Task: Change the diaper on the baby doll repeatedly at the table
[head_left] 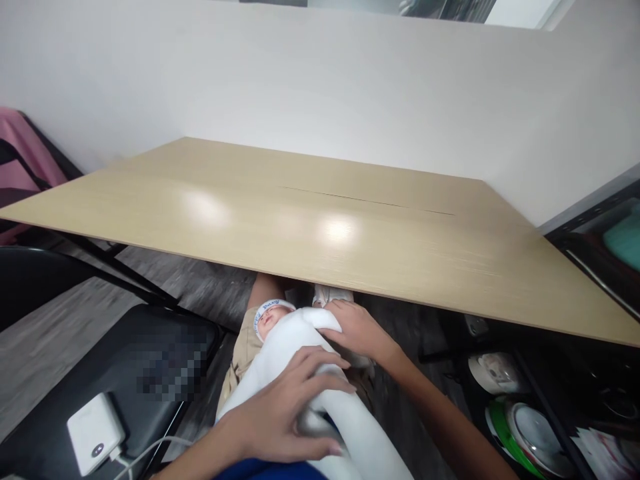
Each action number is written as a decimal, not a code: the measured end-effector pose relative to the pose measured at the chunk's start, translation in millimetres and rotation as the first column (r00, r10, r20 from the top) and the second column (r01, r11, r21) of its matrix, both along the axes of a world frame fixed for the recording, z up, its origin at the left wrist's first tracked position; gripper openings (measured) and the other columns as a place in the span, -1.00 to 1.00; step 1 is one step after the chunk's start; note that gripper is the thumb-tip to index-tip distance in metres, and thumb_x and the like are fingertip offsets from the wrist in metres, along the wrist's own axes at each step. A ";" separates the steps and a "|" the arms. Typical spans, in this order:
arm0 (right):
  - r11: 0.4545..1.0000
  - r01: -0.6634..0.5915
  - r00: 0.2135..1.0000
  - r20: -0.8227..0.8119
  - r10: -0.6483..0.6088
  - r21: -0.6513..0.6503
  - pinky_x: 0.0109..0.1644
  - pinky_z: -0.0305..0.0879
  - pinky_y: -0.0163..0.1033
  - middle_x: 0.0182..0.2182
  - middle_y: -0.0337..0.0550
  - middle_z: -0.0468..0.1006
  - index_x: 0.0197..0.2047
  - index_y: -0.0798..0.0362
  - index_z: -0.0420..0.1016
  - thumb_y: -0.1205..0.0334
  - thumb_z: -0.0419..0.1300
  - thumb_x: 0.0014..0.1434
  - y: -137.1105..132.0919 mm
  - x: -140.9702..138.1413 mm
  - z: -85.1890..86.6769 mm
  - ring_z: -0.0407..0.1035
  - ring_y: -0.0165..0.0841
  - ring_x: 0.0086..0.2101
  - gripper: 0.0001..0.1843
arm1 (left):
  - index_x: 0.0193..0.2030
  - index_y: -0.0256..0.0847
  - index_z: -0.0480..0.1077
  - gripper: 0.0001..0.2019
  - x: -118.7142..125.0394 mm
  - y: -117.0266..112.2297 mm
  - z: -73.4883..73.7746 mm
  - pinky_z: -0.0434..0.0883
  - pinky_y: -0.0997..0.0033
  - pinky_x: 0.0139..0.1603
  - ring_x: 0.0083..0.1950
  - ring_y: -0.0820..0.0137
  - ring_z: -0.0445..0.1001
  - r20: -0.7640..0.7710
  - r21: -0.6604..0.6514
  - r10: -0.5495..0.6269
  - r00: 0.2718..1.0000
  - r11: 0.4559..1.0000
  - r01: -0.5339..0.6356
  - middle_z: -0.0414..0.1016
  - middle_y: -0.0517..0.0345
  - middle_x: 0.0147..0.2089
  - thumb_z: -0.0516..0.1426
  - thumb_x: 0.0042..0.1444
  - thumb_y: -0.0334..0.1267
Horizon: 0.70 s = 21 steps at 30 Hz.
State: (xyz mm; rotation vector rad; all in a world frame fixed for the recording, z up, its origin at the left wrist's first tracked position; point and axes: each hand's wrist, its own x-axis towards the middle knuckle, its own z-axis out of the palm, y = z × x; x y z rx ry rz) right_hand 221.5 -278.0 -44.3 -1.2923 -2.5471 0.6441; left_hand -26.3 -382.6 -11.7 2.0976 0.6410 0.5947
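A baby doll (271, 320) in a white cap with blue lettering lies across my lap, its head towards the table. White cloth (285, 340) covers its body, and a long end of it runs down to the lower right. My left hand (290, 403) rests over the cloth near the doll's lower part, fingers spread and thumb apart. At the doll's far right side, my right hand (357, 327) has its fingers and thumb around a fold of the same cloth. The doll's arms and legs are hidden.
A wooden table (320, 220) stands just ahead, its front edge above my knees. On the left, a black chair (120, 353) holds a white power bank (96, 433) with a cable running towards me. Dark shelves with a green-rimmed container (510, 437) stand at right.
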 end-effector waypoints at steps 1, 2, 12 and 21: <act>1.000 -0.014 1.000 -0.014 0.014 0.023 0.23 0.37 0.00 0.06 0.01 0.67 0.17 0.01 0.56 -0.03 0.27 0.52 -2.3 -5.7 3.8 0.51 -0.04 0.09 -0.67 | 0.40 0.13 0.42 -0.49 -10.2 -6.5 -9.3 0.28 -0.06 0.59 0.53 0.01 0.31 0.022 0.012 0.082 0.996 0.997 -0.082 0.38 0.00 0.51 0.34 0.38 0.05; 0.999 -0.029 0.999 -0.029 0.031 0.045 0.23 0.38 0.00 0.05 0.01 0.66 0.15 0.00 0.55 -0.02 0.26 0.53 -5.0 -11.3 7.6 0.50 -0.04 0.09 -0.69 | 0.33 0.11 0.46 -0.60 -21.0 -13.8 -22.1 0.31 -0.09 0.56 0.49 0.01 0.34 0.050 0.024 0.196 0.979 0.980 -0.197 0.41 -0.02 0.46 0.29 0.43 0.02; 0.963 -0.123 0.977 -0.140 0.160 0.242 0.13 0.44 0.04 -0.05 -0.03 0.62 0.16 -0.01 0.47 0.05 0.30 0.52 -33.5 -33.2 43.1 0.50 -0.07 -0.04 -0.73 | 0.42 0.00 0.25 -0.39 -104.4 -74.0 -142.3 0.48 -0.21 0.48 0.47 -0.10 0.46 -0.027 -0.359 0.852 0.523 0.480 -0.801 0.37 -0.14 0.48 0.28 0.40 0.17; 0.944 -0.023 0.944 -0.304 0.129 0.330 0.02 0.52 -0.03 -0.05 -0.07 0.68 0.18 -0.08 0.49 0.12 0.30 0.48 -51.4 -4.5 83.0 0.59 -0.09 -0.07 -0.74 | 0.52 0.00 0.35 -0.27 -108.9 -39.3 -89.5 0.42 -0.20 0.58 0.58 -0.21 0.41 -0.064 -0.324 0.634 0.770 0.717 -0.617 0.44 -0.13 0.56 0.42 0.28 0.04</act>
